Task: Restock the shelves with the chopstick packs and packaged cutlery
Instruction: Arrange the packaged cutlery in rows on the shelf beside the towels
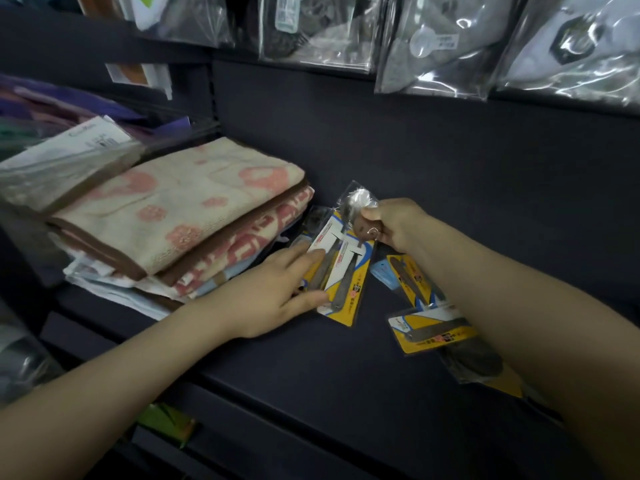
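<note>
While two loose cutlery packs (429,320) lie nearest me on the shelf (311,368), I would press my flat, straight-fingered left hand (273,292) on the stacked packs (341,271) beside the towels (180,216) and slide squarely the spoon pack (356,206) pinched in my right hand (391,226).

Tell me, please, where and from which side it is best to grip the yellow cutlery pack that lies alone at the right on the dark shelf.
Probably grip the yellow cutlery pack at its near-left short edge, coming from above and the left. It lies flat on the dark shelf, so fingers must pinch an edge; its right end is hidden under the right forearm, and the right hand already holds another pack.
</note>
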The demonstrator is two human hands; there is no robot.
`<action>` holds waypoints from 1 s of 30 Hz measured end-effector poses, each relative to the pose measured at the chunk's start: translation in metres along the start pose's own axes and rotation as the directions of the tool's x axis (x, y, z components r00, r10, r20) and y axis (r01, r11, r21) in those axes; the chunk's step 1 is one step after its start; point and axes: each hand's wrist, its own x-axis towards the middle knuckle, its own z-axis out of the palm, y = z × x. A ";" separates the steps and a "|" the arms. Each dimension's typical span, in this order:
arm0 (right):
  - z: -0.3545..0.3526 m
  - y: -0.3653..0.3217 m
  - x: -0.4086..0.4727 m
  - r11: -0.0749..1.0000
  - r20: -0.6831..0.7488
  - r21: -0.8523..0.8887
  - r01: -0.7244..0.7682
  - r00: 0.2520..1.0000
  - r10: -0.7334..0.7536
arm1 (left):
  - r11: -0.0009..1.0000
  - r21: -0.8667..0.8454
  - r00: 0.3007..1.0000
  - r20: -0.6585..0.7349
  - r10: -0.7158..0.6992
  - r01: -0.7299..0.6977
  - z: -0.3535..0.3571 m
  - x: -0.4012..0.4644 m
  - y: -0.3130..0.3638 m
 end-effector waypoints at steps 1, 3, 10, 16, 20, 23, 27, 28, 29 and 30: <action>0.004 0.002 0.000 0.999 -0.026 -0.042 0.009 1.000 -0.010 | 0.998 0.055 1.000 0.012 -0.007 0.006 0.001 0.000 -0.001; 0.009 0.009 0.004 0.973 -0.046 -0.222 0.061 0.996 -0.073 | 0.990 0.135 0.997 0.075 -0.036 0.026 0.002 0.000 -0.003; -0.007 0.002 0.007 0.768 -0.092 -0.626 0.136 0.965 -0.246 | 0.995 0.095 0.979 0.195 -0.059 0.042 -0.003 -0.002 -0.003; 0.001 0.009 0.013 0.864 -0.127 -0.494 0.095 0.976 -0.180 | 0.997 0.027 0.970 0.230 -0.078 0.074 -0.009 0.003 -0.002; 0.005 0.012 0.010 0.829 -0.141 -0.545 0.122 0.962 -0.234 | 0.998 0.051 0.978 0.205 -0.043 0.033 -0.004 0.003 -0.005; 0.001 0.012 -0.001 0.585 -0.013 -0.785 0.203 0.939 -0.343 | 0.999 0.052 0.985 0.171 -0.023 0.014 -0.001 0.004 -0.006; -0.020 -0.002 -0.023 0.444 0.158 -0.836 0.323 0.916 -0.369 | 0.998 0.056 0.986 0.166 -0.007 -0.002 0.001 0.005 -0.007; -0.026 -0.008 -0.033 0.458 0.205 -0.803 0.382 0.898 -0.389 | 0.997 0.072 0.985 0.174 -0.003 -0.009 0.002 0.005 -0.008; -0.033 -0.012 -0.044 0.472 0.275 -0.756 0.454 0.874 -0.400 | 0.996 0.086 0.983 0.182 0.000 -0.016 0.003 0.005 -0.009; -0.039 -0.017 -0.060 0.478 0.373 -0.701 0.530 0.843 -0.388 | 0.996 0.088 0.982 0.186 0.004 -0.020 0.003 0.006 -0.010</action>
